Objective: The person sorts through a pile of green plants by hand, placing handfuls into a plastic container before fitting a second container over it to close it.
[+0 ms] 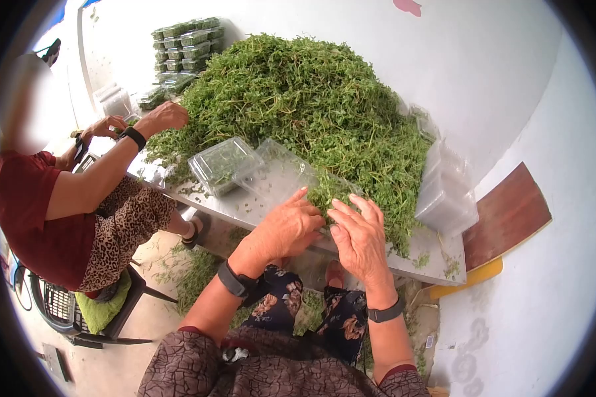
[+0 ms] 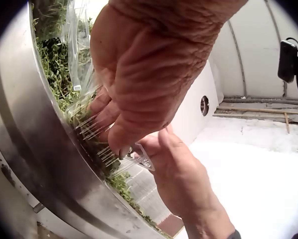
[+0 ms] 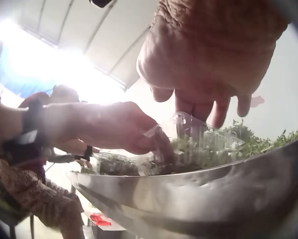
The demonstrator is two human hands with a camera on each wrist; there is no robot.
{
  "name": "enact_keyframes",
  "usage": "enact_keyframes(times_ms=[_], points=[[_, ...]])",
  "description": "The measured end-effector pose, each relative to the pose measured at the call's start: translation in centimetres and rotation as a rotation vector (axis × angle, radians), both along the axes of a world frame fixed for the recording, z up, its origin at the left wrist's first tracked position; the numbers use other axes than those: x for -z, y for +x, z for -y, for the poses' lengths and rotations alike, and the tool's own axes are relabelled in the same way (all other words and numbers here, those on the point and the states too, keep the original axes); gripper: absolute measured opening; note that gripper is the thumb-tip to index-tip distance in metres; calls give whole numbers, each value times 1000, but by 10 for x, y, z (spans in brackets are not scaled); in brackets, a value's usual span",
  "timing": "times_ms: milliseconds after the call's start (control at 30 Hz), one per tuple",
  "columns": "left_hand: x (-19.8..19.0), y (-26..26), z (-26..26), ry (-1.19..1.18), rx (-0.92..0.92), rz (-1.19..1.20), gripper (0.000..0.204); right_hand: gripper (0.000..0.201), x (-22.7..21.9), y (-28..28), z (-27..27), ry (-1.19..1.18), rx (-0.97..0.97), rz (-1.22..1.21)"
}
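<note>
A clear plastic box (image 1: 324,190) with green sprigs in it lies at the table's front edge, between the two hands. The left hand (image 1: 288,228) holds its near left side with curled fingers; in the left wrist view, the left hand's (image 2: 144,74) thumb and fingers are around the ribbed wall (image 2: 106,155). The right hand (image 1: 361,239) has its fingers loosely extended at the box's right side. In the right wrist view, the right hand's (image 3: 209,64) fingers point down at the box (image 3: 204,145), their tips partly hidden. The open lid (image 1: 271,173) lies to the left.
Behind the box rises a large heap of greens (image 1: 298,99). A closed filled box (image 1: 224,164) stands left, stacked empty boxes (image 1: 447,192) right, and stacked filled boxes (image 1: 189,46) at the back left. Another person (image 1: 53,218) sits at the left, one hand at the heap.
</note>
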State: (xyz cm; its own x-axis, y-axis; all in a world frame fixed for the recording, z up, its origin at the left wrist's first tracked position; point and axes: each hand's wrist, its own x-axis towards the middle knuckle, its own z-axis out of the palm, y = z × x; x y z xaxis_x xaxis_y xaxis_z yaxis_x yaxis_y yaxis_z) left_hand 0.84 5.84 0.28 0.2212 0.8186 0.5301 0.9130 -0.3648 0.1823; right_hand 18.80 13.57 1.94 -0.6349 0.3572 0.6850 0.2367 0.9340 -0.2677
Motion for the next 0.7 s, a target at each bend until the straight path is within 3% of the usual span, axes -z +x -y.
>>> enact_keyframes(times_ms=[167, 300, 433, 533, 700], points=[[-1, 1, 3, -9, 15, 28, 12, 32, -9, -9, -19, 39, 91, 259], [-2, 1, 5, -52, 10, 55, 13, 37, -7, -16, -32, 112, 178, 300], [-6, -2, 7, -67, 30, 100, 15, 35, -13, -16, -32, 20, 182, 400], [-16, -1, 11, -74, 52, 144, 19, 31, -8, -12, -33, 59, 166, 281], [-16, 2, 3, 130, 27, 144, 33, 27, -20, -9, -19, 11, 61, 108]])
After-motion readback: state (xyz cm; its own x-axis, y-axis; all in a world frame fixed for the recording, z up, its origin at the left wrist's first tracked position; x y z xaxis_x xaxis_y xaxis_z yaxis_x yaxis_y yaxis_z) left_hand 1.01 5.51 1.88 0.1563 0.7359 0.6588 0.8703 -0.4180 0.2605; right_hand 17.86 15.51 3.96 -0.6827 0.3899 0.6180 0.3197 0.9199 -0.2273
